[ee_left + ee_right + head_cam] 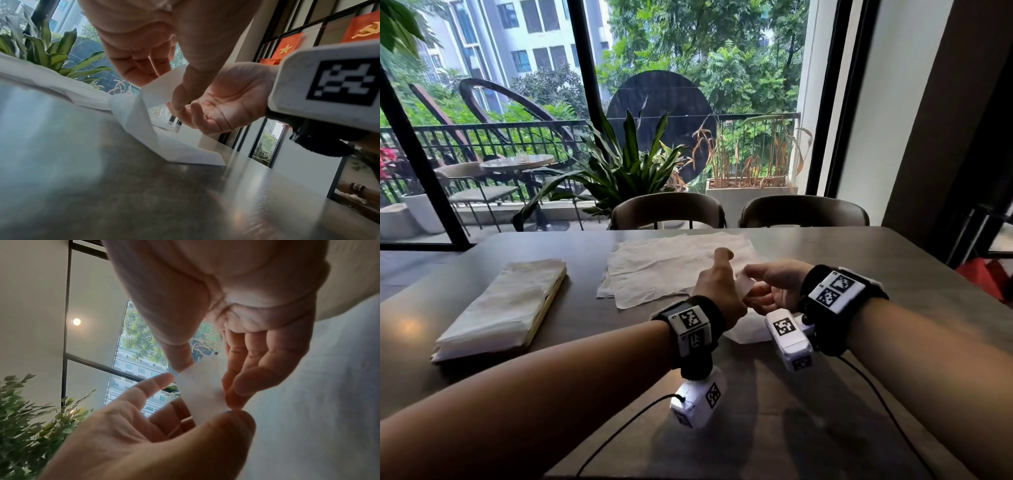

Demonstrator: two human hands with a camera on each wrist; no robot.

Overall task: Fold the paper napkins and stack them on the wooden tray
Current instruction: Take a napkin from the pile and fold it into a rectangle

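Observation:
A white paper napkin [743, 289] is lifted by one corner above the table [859, 260], the rest of it trailing down to the tabletop [141, 123]. My left hand [722, 281] pinches that corner between thumb and fingers [141, 71]. My right hand [765, 284] meets it from the right and pinches the same strip of napkin [200, 391] with thumb and forefinger. A loose pile of unfolded napkins [674, 267] lies just beyond both hands. The wooden tray [553, 299] at the left carries a stack of folded napkins [503, 308].
Two dark chairs [667, 209] stand at the table's far edge, with a potted plant [626, 171] and a window behind them. Cables from the wrist cameras trail over the near tabletop [619, 435]. A red object [983, 274] sits beyond the right edge.

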